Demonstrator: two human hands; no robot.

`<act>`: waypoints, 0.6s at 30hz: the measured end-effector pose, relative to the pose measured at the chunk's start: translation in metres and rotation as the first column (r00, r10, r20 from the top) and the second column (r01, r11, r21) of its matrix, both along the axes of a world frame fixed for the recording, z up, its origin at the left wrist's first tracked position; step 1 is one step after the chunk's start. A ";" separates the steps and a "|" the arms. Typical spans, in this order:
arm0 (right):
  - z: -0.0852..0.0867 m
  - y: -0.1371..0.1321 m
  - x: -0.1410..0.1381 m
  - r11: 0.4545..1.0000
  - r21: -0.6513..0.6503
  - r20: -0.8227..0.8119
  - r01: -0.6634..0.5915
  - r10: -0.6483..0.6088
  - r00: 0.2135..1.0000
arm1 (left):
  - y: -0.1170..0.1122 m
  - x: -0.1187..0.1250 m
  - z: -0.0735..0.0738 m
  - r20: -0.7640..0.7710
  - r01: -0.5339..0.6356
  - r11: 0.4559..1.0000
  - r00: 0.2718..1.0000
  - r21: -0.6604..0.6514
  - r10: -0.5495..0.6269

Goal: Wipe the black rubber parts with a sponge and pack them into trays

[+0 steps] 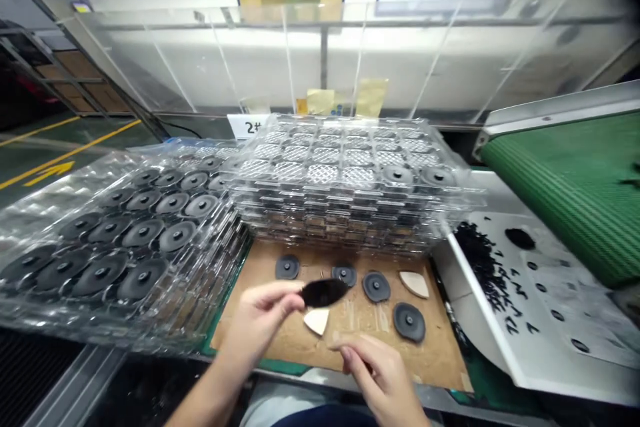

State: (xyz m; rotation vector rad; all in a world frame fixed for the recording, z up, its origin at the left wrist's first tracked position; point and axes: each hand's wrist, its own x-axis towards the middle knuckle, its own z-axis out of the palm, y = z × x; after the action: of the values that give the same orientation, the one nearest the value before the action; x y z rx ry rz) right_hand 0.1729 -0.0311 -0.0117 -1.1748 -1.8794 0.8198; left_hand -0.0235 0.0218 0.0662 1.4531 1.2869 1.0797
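Note:
My left hand pinches a black oval rubber disc by its edge, holding it tilted above a brown cardboard pad. My right hand hovers just below and to the right, fingers curled together; what they hold, if anything, is hidden. Several black round discs lie loose on the pad. Two white wedge-shaped pieces also rest there, one right under the held disc.
A clear blister tray full of black discs lies at left. A tall stack of clear trays stands behind the pad. A white chute with small black scraps and a green conveyor belt are at right.

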 end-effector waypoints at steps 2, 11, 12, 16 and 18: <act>-0.001 -0.002 0.011 1.000 -0.021 0.016 0.015 -0.015 1.000 | 0.034 0.009 0.029 -0.115 -0.011 0.961 0.992 0.276 0.045; -0.012 -0.022 0.044 0.999 -0.030 0.061 0.022 -0.020 0.998 | 0.212 0.080 0.087 -0.698 0.318 0.783 0.688 0.534 0.197; -0.011 -0.024 0.048 0.999 -0.024 0.069 0.023 -0.021 0.997 | 0.216 0.082 0.084 -0.712 0.338 0.782 0.678 0.524 0.184; 0.006 -0.029 0.082 0.997 -0.008 0.114 0.074 -0.072 0.991 | 0.177 0.069 0.068 -0.642 0.309 0.701 0.717 0.643 0.273; 0.021 -0.027 0.112 0.989 0.001 0.181 0.148 -0.146 0.973 | 0.138 0.051 0.054 -0.568 0.277 0.641 0.766 0.716 0.303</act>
State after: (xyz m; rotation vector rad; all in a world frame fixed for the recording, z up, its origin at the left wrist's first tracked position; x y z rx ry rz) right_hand 0.2849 -0.0583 0.0091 -1.4187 -1.9064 0.6628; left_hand 0.0273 0.1601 0.1204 2.6888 1.3287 1.2648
